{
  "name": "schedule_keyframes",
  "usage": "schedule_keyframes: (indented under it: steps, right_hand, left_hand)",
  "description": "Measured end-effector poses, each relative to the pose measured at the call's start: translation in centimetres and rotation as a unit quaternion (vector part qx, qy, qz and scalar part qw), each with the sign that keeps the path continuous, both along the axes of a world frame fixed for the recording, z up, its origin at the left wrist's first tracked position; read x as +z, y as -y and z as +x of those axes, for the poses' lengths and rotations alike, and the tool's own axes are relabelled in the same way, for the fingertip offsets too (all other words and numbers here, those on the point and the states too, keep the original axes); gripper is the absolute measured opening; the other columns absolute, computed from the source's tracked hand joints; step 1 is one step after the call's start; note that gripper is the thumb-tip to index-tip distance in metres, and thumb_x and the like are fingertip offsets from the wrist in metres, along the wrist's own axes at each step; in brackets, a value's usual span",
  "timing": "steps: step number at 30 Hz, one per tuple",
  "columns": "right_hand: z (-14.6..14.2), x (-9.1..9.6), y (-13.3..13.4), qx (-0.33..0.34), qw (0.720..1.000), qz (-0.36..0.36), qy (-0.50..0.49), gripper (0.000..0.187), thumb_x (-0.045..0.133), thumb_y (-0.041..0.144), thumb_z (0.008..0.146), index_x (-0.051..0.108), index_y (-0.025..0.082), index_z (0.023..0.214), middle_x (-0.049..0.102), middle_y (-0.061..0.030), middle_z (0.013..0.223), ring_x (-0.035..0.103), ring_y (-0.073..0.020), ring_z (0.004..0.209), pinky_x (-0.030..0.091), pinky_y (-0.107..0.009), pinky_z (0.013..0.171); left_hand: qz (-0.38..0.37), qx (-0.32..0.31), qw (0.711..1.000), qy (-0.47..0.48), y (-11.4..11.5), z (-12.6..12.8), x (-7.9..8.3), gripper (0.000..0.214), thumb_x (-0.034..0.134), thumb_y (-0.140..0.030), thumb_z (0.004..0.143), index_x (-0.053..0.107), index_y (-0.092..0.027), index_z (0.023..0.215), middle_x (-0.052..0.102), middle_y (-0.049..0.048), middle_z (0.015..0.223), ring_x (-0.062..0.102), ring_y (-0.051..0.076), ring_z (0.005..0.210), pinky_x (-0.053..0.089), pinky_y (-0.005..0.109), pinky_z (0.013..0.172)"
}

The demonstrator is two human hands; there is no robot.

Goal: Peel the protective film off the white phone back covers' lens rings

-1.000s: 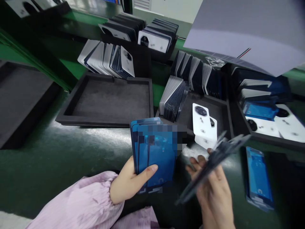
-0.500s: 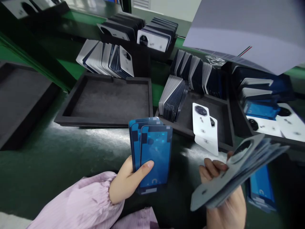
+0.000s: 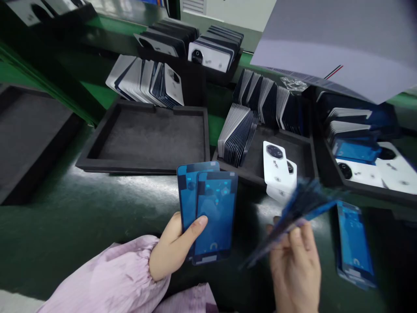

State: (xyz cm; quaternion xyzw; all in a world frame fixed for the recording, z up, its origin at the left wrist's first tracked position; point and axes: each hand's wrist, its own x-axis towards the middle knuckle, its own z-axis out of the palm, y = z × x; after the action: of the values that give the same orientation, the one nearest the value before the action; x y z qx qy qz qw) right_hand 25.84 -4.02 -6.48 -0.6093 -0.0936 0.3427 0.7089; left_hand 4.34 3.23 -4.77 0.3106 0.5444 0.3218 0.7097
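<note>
My left hand (image 3: 176,248) is closed on a fanned stack of blue-filmed phone back covers (image 3: 208,208), held upright with the thumb across the front one. To its right, my right hand (image 3: 295,261) grips another bundle of covers (image 3: 295,213), tilted edge-on and blurred by motion. A small pile of blue-filmed covers (image 3: 354,241) lies flat on the dark bench just right of that hand. Two white covers with round camera holes (image 3: 276,169) lean on the front rim of the tray ahead of my right hand.
An empty black foam tray (image 3: 97,143) sits ahead on the left. Another tray (image 3: 306,152) holds rows of covers standing on edge (image 3: 236,132). More filled trays stand behind and at the right (image 3: 365,169). A grey sheet (image 3: 342,43) overhangs the upper right.
My right hand turned its bundle from white faces showing to edge-on and swung it back leftward, uncovering the flat pile on the bench. The left hand's stack barely moved.
</note>
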Motion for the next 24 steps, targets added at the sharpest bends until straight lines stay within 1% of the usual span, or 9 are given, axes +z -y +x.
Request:
schedule_keyframes:
  steps: [2, 4, 6, 10, 12, 15, 18, 21, 24]
  right_hand:
    - [0.8, 0.6, 0.0, 0.001, 1.000, 0.012, -0.013, 0.031, 0.083, 0.036, 0.084, 0.074, 0.039, 0.114, 0.073, 0.0052, 0.094, 0.064, -0.0107, 0.074, 0.054, -0.022, 0.068]
    - [0.3, 0.8, -0.1, 0.022, 0.999, 0.012, -0.028, 0.034, 0.086, 0.040, 0.080, 0.074, 0.042, 0.113, 0.074, 0.0052, 0.091, 0.068, -0.0124, 0.077, 0.057, -0.024, 0.071]
    - [-1.1, 0.6, -0.1, 0.054, 0.998, 0.001, -0.041, 0.035, 0.091, 0.042, 0.074, 0.076, 0.040, 0.106, 0.074, 0.0045, 0.084, 0.070, -0.0153, 0.078, 0.060, -0.028, 0.072]
    - [-3.9, -0.3, -0.4, 0.116, 0.991, -0.029, -0.062, 0.045, 0.093, 0.032, 0.074, 0.076, 0.033, 0.115, 0.078, -0.0031, 0.099, 0.073, -0.0197, 0.088, 0.063, -0.032, 0.077]
    - [-3.7, -0.6, -0.4, 0.101, 0.993, -0.030, -0.055, 0.044, 0.092, 0.031, 0.075, 0.076, 0.031, 0.116, 0.077, -0.0027, 0.102, 0.073, -0.0176, 0.092, 0.062, -0.028, 0.080]
    - [-1.6, -0.7, 0.0, 0.041, 0.998, -0.024, -0.036, 0.033, 0.092, 0.033, 0.076, 0.077, 0.033, 0.106, 0.074, 0.0048, 0.089, 0.069, -0.0096, 0.080, 0.058, -0.016, 0.073]
    - [0.1, -0.5, 0.7, 0.021, 0.999, -0.030, -0.025, 0.033, 0.089, 0.036, 0.079, 0.077, 0.032, 0.110, 0.074, 0.0034, 0.097, 0.067, -0.0087, 0.076, 0.057, -0.014, 0.066]
    - [-0.7, -0.4, 1.0, 0.054, 0.998, -0.025, -0.001, 0.042, 0.086, 0.038, 0.082, 0.073, 0.035, 0.121, 0.075, 0.0022, 0.097, 0.067, -0.0108, 0.077, 0.059, -0.017, 0.069]
    - [-3.5, -0.7, 0.9, 0.132, 0.990, -0.023, 0.036, 0.040, 0.082, 0.037, 0.087, 0.070, 0.039, 0.125, 0.075, 0.0029, 0.089, 0.071, -0.0140, 0.079, 0.061, -0.024, 0.075]
  left_hand:
    - [0.021, -0.003, 1.000, -0.005, -0.3, 0.2, 0.4, 0.023, 0.085, -0.042, 0.083, 0.084, -0.021, 0.092, 0.086, 0.0051, 0.095, 0.077, 0.032, 0.096, 0.062, 0.038, 0.085]
    - [0.036, -0.012, 0.999, -0.004, -0.5, 0.3, 0.5, 0.020, 0.087, -0.039, 0.081, 0.084, -0.022, 0.091, 0.086, 0.0045, 0.094, 0.078, 0.031, 0.092, 0.062, 0.038, 0.084]
    - [0.046, -0.026, 0.999, -0.001, -0.6, 0.2, 0.3, 0.018, 0.089, -0.037, 0.079, 0.085, -0.023, 0.089, 0.086, 0.0037, 0.090, 0.078, 0.030, 0.088, 0.063, 0.037, 0.082]
    - [0.033, -0.033, 0.999, 0.003, -0.3, -0.2, -0.8, 0.028, 0.086, -0.047, 0.081, 0.086, -0.020, 0.087, 0.086, 0.0052, 0.087, 0.077, 0.032, 0.094, 0.061, 0.037, 0.087]
    - [0.010, -0.023, 1.000, 0.017, -0.1, -0.2, -1.0, 0.037, 0.078, -0.055, 0.087, 0.086, -0.019, 0.095, 0.087, 0.0070, 0.096, 0.077, 0.033, 0.102, 0.060, 0.038, 0.093]
    - [-0.026, -0.042, 0.995, 0.083, -0.1, 0.1, -0.3, 0.048, 0.072, -0.061, 0.090, 0.085, -0.018, 0.106, 0.087, 0.0110, 0.107, 0.080, 0.035, 0.100, 0.065, 0.043, 0.088]
    - [-0.040, -0.075, 0.985, 0.149, -0.4, 0.4, 0.7, 0.049, 0.071, -0.061, 0.091, 0.084, -0.019, 0.112, 0.086, 0.0125, 0.115, 0.082, 0.036, 0.099, 0.067, 0.044, 0.085]
    - [-0.025, -0.109, 0.980, 0.168, -0.5, 0.4, 0.8, 0.052, 0.068, -0.066, 0.090, 0.085, -0.021, 0.112, 0.085, 0.0108, 0.118, 0.080, 0.036, 0.105, 0.066, 0.044, 0.090]
    - [0.012, -0.152, 0.975, 0.160, -0.2, 0.3, -0.2, 0.056, 0.076, -0.072, 0.078, 0.088, -0.022, 0.102, 0.085, 0.0094, 0.116, 0.076, 0.037, 0.110, 0.059, 0.044, 0.101]
